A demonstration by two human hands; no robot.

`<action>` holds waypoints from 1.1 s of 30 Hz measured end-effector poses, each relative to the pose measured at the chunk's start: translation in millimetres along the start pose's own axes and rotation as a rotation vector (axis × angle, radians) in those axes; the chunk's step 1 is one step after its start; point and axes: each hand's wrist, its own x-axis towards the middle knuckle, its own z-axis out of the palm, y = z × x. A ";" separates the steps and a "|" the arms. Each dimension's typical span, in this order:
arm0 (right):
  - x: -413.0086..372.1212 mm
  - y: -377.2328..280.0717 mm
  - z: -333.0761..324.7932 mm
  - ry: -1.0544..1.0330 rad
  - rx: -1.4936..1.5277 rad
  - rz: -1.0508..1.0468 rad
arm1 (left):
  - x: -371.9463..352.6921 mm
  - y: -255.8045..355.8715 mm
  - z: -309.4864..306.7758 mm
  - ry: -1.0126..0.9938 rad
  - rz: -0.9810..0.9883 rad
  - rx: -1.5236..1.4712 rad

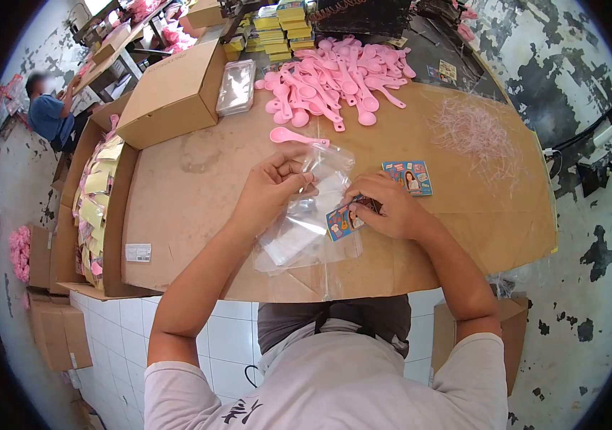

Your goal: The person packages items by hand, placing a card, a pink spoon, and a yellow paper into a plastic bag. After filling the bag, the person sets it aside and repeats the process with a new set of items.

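My left hand (pixel 277 183) is closed, thumb against fingers, at the edge of a clear plastic bag (pixel 333 166). Several more clear bags (pixel 288 244) lie loosely overlapped on the cardboard below it. In my right hand (pixel 385 204) is a small printed card (pixel 342 223), blue and colourful, pinched between thumb and fingers beside the bag. Just past my right fingers lie other printed cards (pixel 421 188) of the same look. A single pink spoon (pixel 295 137) rests beyond my left hand, its handle end touching or close to the bag's top.
A heap of pink spoons (pixel 342 79) covers the table's far side. At left stand an open carton (pixel 116 229) of packed pieces and a closed cardboard box (pixel 173 89). Plastic strands (pixel 478 136) lie at right. A person in blue (pixel 51 118) sits far left.
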 end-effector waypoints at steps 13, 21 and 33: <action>-1.2 -0.9 0.3 0.145 0.019 -0.118 | -4.4 -18.7 -1.1 -0.095 0.275 0.641; -4.1 -3.0 0.7 0.158 -0.012 -0.123 | -10.2 -7.1 7.6 -0.050 0.155 0.662; 0.7 -3.1 2.8 0.020 -0.006 -0.113 | -5.1 -16.7 5.9 0.004 0.500 0.779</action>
